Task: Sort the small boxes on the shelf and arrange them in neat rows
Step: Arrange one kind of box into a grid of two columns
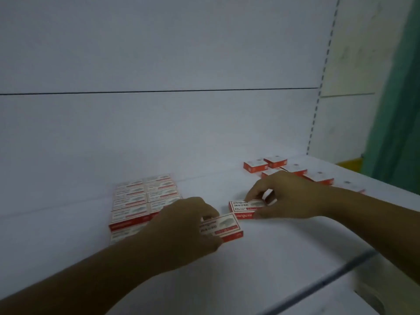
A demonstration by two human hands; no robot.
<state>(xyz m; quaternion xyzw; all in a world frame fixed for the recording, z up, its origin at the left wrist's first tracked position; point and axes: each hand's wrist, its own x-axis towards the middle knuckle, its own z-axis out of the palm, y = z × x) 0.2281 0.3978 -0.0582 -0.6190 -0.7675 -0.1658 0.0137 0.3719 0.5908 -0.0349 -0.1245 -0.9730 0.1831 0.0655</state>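
Note:
Small red-and-white boxes lie on a white shelf (272, 246). My left hand (181, 226) grips one box (227, 227) at its left end, just right of a tidy block of boxes (141, 196) set in two columns. My right hand (288, 196) holds another box (245, 206) from above and behind, a little further back and to the right. Both held boxes rest flat on the shelf, close together. Part of the block's near right corner is hidden behind my left hand.
Several loose boxes (275, 162) lie scattered at the back right, behind my right hand. The shelf's white back panel (159, 121) rises behind them. A slotted upright (318, 96) and a green curtain (397, 110) stand at the right. The shelf's front edge (336, 277) runs diagonally at lower right.

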